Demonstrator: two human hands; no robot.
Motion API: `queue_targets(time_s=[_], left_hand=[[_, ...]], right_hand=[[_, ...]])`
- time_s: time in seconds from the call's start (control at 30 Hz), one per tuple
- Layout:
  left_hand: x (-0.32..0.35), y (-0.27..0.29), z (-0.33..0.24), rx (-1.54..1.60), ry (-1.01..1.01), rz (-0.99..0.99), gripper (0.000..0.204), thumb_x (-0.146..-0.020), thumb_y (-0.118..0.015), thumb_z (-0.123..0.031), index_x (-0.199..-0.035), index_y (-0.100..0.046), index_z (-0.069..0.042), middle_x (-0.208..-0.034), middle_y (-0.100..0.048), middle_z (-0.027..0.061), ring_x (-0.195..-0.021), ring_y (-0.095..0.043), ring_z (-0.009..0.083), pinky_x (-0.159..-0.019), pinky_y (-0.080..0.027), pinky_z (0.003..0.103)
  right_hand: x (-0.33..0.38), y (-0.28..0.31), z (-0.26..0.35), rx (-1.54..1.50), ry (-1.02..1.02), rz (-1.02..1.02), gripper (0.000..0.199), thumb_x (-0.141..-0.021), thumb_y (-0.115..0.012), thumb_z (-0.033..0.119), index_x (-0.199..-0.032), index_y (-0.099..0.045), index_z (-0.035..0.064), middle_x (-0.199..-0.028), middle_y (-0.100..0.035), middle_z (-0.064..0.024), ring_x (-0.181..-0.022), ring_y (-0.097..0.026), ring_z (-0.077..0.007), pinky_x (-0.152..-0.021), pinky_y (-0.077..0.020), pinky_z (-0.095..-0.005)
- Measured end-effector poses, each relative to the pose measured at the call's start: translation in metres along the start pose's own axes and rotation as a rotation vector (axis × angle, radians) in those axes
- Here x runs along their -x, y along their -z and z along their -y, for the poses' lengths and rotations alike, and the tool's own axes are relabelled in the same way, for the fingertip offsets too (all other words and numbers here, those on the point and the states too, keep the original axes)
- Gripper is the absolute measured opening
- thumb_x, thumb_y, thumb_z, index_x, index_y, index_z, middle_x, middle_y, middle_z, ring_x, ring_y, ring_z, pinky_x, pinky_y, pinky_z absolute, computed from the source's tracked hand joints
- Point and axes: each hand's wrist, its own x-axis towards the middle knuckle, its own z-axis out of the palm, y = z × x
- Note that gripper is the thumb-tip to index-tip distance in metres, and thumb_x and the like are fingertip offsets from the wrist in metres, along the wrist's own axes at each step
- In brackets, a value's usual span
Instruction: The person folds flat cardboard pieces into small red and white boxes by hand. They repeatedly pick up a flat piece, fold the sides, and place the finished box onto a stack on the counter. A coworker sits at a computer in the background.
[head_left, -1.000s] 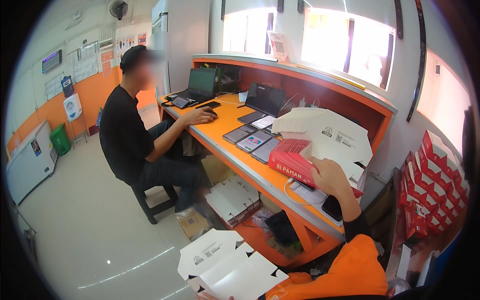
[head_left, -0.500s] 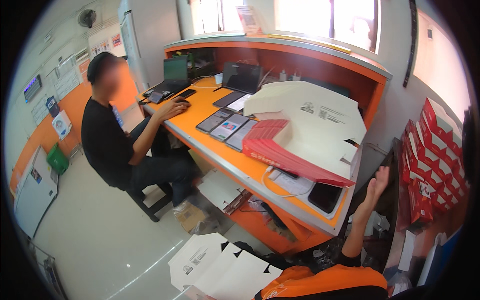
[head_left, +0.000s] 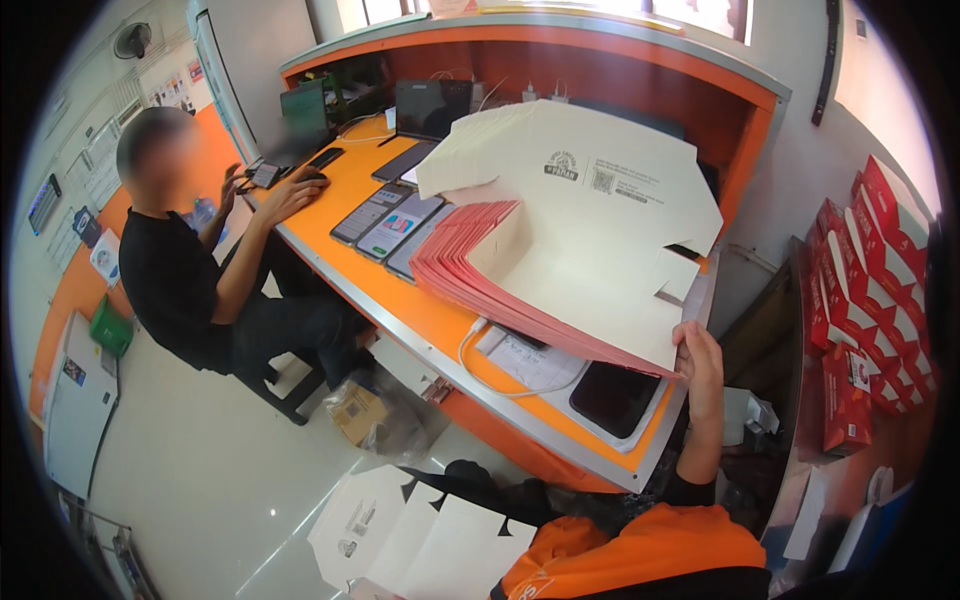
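Note:
A stack of flat, unfolded cardboard boxes [head_left: 590,240], white inside with red edges, lies on the orange desk. My right hand [head_left: 697,355] has its fingers curled and closed on the near right corner of the top flat cardboard box; how many sheets it pinches is hard to see. Another flat white box blank [head_left: 440,545], with cut notches along one side, rests low in front of my body beside my orange vest [head_left: 640,550]. My left hand does not show.
Under the stack's near edge lie a black phone [head_left: 615,398] and papers, crossed by a white cable [head_left: 470,350]. Several phones [head_left: 400,220] line the desk's left part. A seated person [head_left: 185,260] works at a laptop. Folded red boxes [head_left: 870,290] are piled at right.
My right hand has come left from open air beside the desk and closed on the stack's corner. The whole view has shifted. The seated person's other hand now shows near the laptop.

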Motion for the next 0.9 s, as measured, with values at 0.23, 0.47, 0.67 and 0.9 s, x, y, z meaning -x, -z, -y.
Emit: queue_targets(time_s=[0.23, 0.47, 0.67, 0.9], left_hand=[[0.009, -0.015, 0.024, 0.01, -0.004, -0.004, 0.085, -0.075, -0.064, -0.018, -0.142, -0.017, 0.004, -0.143, -0.011, 0.0358, -0.134, -0.017, 0.0473, -0.108, -0.016, 0.056], [0.011, -0.005, 0.013, -0.004, -0.023, 0.027, 0.08, -0.069, -0.056, 0.001, -0.141, -0.022, 0.002, -0.143, -0.018, 0.0336, -0.133, -0.022, 0.0447, -0.11, -0.018, 0.051], [-0.001, 0.012, -0.018, 0.18, -0.251, 0.22, 0.074, -0.076, -0.049, 0.005, -0.14, -0.012, 0.009, -0.142, -0.021, 0.0332, -0.132, -0.024, 0.0453, -0.108, -0.024, 0.046], [-0.007, 0.006, 0.014, 1.029, 0.101, 0.126, 0.075, -0.097, -0.034, -0.041, -0.144, 0.008, -0.001, -0.144, -0.023, 0.028, -0.134, -0.026, 0.0396, -0.108, -0.022, 0.047]], right_hand=[[-0.004, 0.001, 0.011, 0.475, 0.145, 0.048, 0.034, -0.099, -0.036, 0.03, -0.085, -0.05, 0.0019, -0.061, -0.041, 0.0008, -0.059, -0.04, -0.0099, -0.057, -0.0334, -0.023], [0.063, -0.028, 0.019, -0.137, 0.878, -0.412, 0.028, -0.092, -0.047, 0.032, -0.081, -0.05, 0.0063, -0.063, -0.034, 0.0045, -0.053, -0.027, -0.0075, -0.049, -0.0255, -0.0249], [0.138, -0.13, -0.042, 0.073, 0.05, 0.981, 0.026, -0.09, -0.052, 0.027, -0.087, -0.056, 0.0011, -0.064, -0.055, -0.0087, -0.054, -0.053, -0.0256, -0.051, -0.0416, -0.033], [0.258, -0.211, -0.161, 0.45, -0.156, 1.51, 0.048, -0.088, -0.055, 0.046, -0.107, -0.056, 0.0015, -0.085, -0.066, -0.0156, -0.074, -0.064, -0.0241, -0.066, -0.0485, -0.0311]])
